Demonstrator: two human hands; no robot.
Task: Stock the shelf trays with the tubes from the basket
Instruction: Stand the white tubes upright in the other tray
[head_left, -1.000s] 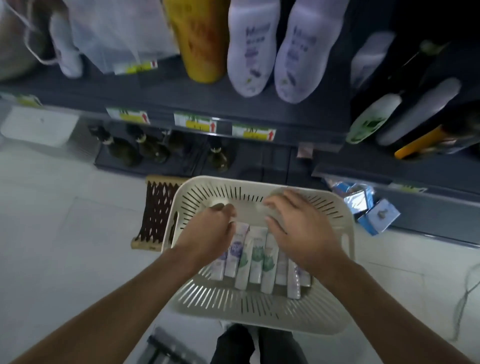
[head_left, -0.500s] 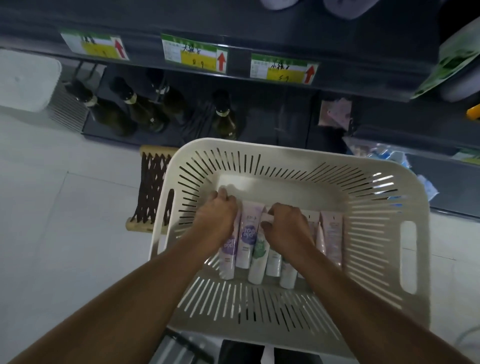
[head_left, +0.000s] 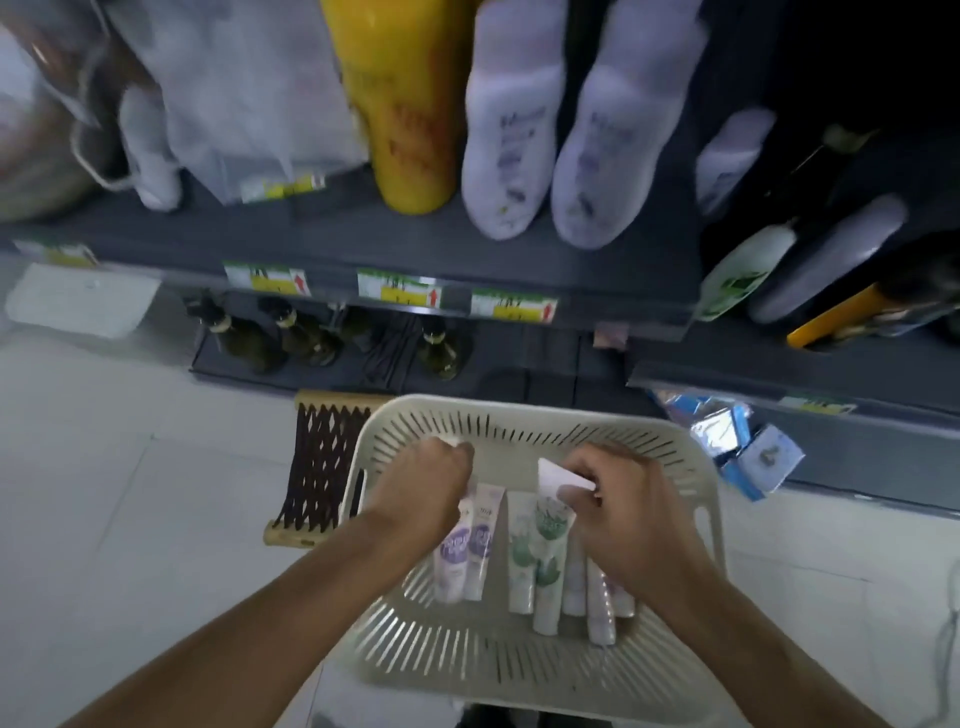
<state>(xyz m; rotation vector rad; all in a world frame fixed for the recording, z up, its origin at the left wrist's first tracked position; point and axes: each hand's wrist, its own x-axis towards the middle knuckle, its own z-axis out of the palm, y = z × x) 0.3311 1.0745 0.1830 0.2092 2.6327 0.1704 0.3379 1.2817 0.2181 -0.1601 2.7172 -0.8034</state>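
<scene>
A cream slotted basket (head_left: 519, 670) sits low in the head view, in front of the dark shelf. Several tubes lie side by side in it: purple-labelled ones (head_left: 470, 551) on the left, green-labelled ones (head_left: 537, 551) in the middle, pale ones (head_left: 597, 608) on the right. My left hand (head_left: 423, 496) is closed over the top of a purple tube, a white end showing above the knuckles. My right hand (head_left: 621, 514) pinches the flat white end of a tube (head_left: 563, 480) above the green ones.
The dark shelf edge (head_left: 467, 270) with yellow price labels runs above the basket, carrying a yellow bottle (head_left: 410, 104) and white pouches (head_left: 511, 135). Dark glass bottles (head_left: 291, 332) stand on the bottom shelf. A brown net rack (head_left: 322, 467) lies left of the basket, blue packets (head_left: 748, 447) to the right.
The camera has tilted up and back, showing the upper shelf again. Both hands have closed on tube ends, and my right hand has lifted one white end clear of the row.
</scene>
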